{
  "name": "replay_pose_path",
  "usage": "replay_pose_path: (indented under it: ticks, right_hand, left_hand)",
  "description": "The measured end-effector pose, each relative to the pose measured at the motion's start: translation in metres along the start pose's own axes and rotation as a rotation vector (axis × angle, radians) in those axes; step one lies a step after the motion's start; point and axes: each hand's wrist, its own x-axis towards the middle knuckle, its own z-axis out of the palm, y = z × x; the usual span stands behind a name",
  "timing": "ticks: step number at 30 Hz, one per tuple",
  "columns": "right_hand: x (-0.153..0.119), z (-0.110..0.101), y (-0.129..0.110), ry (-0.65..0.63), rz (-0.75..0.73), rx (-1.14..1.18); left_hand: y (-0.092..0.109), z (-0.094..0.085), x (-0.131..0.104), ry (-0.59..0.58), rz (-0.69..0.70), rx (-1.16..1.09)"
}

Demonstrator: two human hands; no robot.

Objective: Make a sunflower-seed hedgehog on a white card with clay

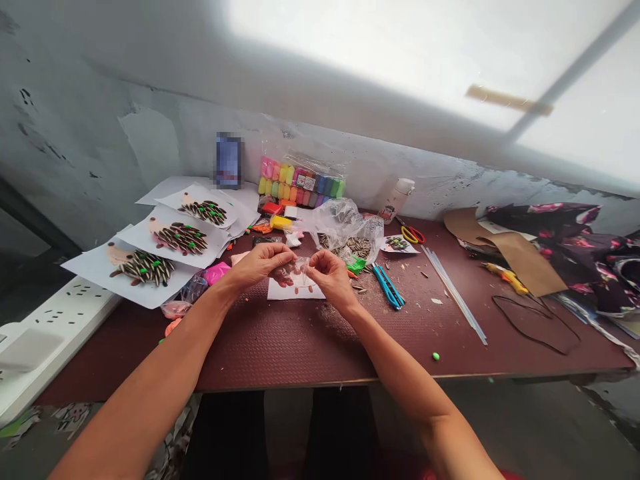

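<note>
Both hands meet above a small white sheet (280, 291) with brown marks on it, near the middle of the table. Between them is a small clear plastic bag (289, 272) with something brown inside. My left hand (263, 264) pinches the bag's left side, fingers closed. My right hand (331, 277) grips its right edge between thumb and fingers. Just beyond the right hand lie striped seeds (357, 248) in an open clear bag (340, 217). A piece of green clay (357, 265) is beside the seeds.
Hedgehog pictures (180, 238) made with seeds lie on paper at the left, near a white power strip (65, 313). Coloured clay packs (303, 183) lean on the wall. A blue cutter (388, 287), scissors (413, 234), glue sticks (455, 293) and a glue gun (507, 277) lie right.
</note>
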Motion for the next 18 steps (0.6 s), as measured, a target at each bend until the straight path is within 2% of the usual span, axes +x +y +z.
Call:
replay_pose_path:
  ticks: [9, 14, 18]
  right_hand:
    - [-0.0009, -0.0008, 0.0072, 0.022, -0.011, -0.115]
    - [-0.0014, 0.0004, 0.0073, 0.029, -0.021, -0.114]
    - [-0.0009, 0.0, 0.0046, 0.067, -0.016, -0.09]
  left_hand:
    - [-0.0014, -0.0035, -0.0003, 0.01, 0.001, -0.006]
    - [0.0001, -0.0038, -0.0007, -0.019, 0.015, 0.005]
    - [0.0012, -0.0017, 0.0001, -0.04, -0.029, 0.079]
